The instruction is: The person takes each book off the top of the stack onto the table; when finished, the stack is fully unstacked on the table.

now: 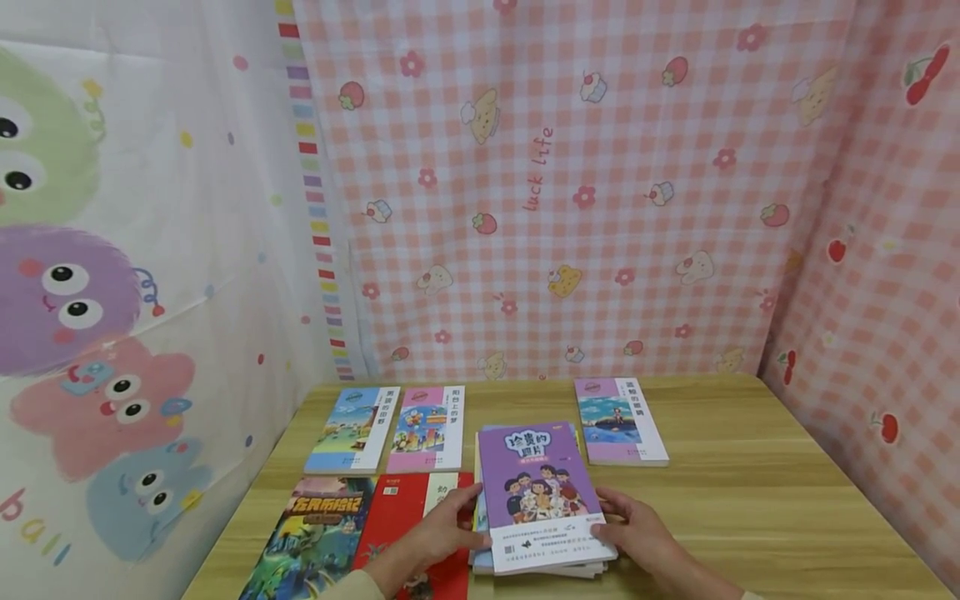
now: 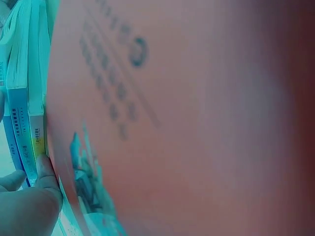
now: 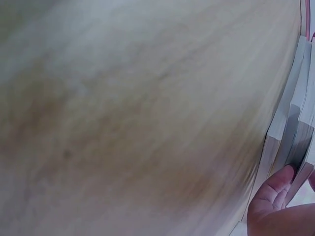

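Note:
A purple book (image 1: pixel 536 475) with cartoon children and a white lower band lies slightly askew on a small stack of books (image 1: pixel 482 546). My right hand (image 1: pixel 641 537) pinches its lower right edge, thumb on the cover. In the right wrist view, a fingertip (image 3: pixel 283 182) tucks in beneath the top book. At the stack's left side, my left hand (image 1: pixel 438 533) touches the spines with fairly straight fingers. Several spines (image 2: pixel 24 128) stand out in the left wrist view, with fingertips against them. A red book (image 1: pixel 386 517) lies partly under my left forearm.
Left on the wooden table (image 1: pixel 787 500) lie a dark illustrated book (image 1: pixel 311 529), a blue-covered book (image 1: pixel 348 429) and a pink-covered book (image 1: pixel 427 429). Another book (image 1: pixel 618 421) sits behind the stack, to the right. Checked cloth (image 1: pixel 555 208) hangs at the back.

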